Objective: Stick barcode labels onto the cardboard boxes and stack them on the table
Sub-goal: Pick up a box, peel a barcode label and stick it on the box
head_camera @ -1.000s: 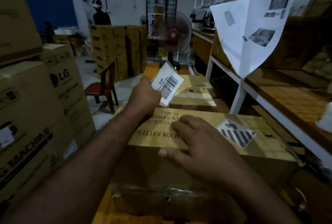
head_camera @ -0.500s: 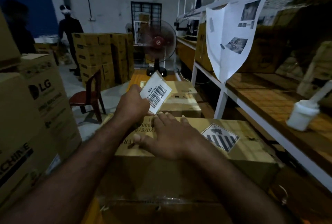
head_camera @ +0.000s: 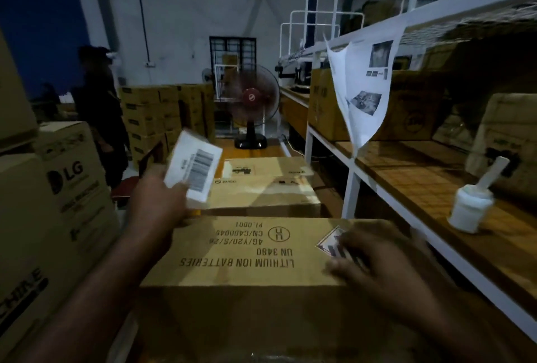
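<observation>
The right hand [head_camera: 374, 261] is lying flat on the near cardboard box [head_camera: 247, 252], fingers loosely spread over its diamond sticker [head_camera: 331, 240]. The left hand [head_camera: 157, 202] is pinching a barcode label [head_camera: 193, 169], holding it tilted in the air above the box's far left corner. Another box [head_camera: 261, 188] is sitting just behind, and a fan [head_camera: 251, 101] is standing farther back.

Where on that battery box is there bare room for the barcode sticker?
A bare strip of the brown cardboard box runs between its black printed text and its near edge. The right end is crowded: the right hand lies on the diamond hazard label. The left hand holds the white barcode label by the far left corner.
</observation>
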### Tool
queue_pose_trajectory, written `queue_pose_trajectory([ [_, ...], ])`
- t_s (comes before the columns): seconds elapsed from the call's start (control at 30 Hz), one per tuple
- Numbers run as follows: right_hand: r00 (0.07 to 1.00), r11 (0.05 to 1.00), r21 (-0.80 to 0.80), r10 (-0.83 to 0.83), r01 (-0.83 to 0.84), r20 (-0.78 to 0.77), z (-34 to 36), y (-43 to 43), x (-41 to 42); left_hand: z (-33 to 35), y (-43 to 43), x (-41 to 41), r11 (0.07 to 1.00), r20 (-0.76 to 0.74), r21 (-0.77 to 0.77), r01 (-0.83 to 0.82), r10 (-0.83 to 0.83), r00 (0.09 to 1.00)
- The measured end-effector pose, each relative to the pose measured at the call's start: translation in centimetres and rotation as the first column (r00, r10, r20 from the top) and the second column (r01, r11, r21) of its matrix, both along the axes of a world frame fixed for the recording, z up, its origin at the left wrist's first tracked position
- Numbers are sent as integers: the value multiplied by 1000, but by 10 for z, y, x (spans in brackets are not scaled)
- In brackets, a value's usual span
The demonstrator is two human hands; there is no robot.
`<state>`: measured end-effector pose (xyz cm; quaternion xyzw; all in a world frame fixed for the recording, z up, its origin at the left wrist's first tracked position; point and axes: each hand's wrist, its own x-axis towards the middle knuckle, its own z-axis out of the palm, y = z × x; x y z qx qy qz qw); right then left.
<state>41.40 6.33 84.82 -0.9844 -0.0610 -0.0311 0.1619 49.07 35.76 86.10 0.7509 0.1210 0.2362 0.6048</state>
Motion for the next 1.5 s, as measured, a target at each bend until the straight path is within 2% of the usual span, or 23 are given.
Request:
queue_pose_trajectory([
  [0.07, 987, 984, -83, -156, 159, 45, -7, -19, 13, -2, 8, -17, 999, -35, 34, 14, -13, 999],
  [0.13, 968, 968, -3, -249, 249, 20, -11, -25, 23, -9, 9, -26, 997, -104, 61, 38, -31, 994],
  [0.23, 957, 952, 89, -289, 291, -37, -11, -20, 29, -15, 8, -29, 991, -150, 135, 18, 2, 989],
  [0.33, 947, 937, 141, -309, 318, -83, -8, -16, 32, -16, 13, -29, 993, -133, 115, 4, 12, 991],
  [0.43, 944, 914, 238, -318, 330, -84, -4, -11, 33, -10, 19, -37, 998, -92, 67, 2, 4, 996],
  [0.57, 969, 918, 310, -243, 247, -52, 9, 7, 27, 17, 31, -57, 998, 18, 45, -42, 41, 999],
  [0.67, 977, 949, 241, -212, 201, 23, 35, 17, 24, 44, 41, -71, 990, 115, 92, -108, 98, 989],
  [0.77, 966, 960, 230, -200, 161, 162, 60, 27, 20, 68, 47, -86, 979, 227, 122, -162, 131, 965],
  [0.9, 907, 962, 260, -181, 83, 380, 90, 35, 14, 88, 55, -101, 972, 310, 135, -191, 142, 940],
  [1.0, 857, 958, 286, -169, 26, 487, 109, 39, 13, 102, 60, -107, 965, 367, 161, -209, 138, 920],
  [1.2, 787, 968, 250, -137, -23, 601, 130, 45, 19, 122, 71, -100, 926, 491, 211, -314, 177, 853],
  [1.37, 646, 977, 209, -180, 32, 742, 131, 51, 40, 131, 74, -80, 886, 612, 237, -400, 183, 769],
  [1.5, 605, 981, 188, -183, 56, 775, 121, 58, 73, 126, 68, -57, 828, 686, 251, -502, 214, 695],
])
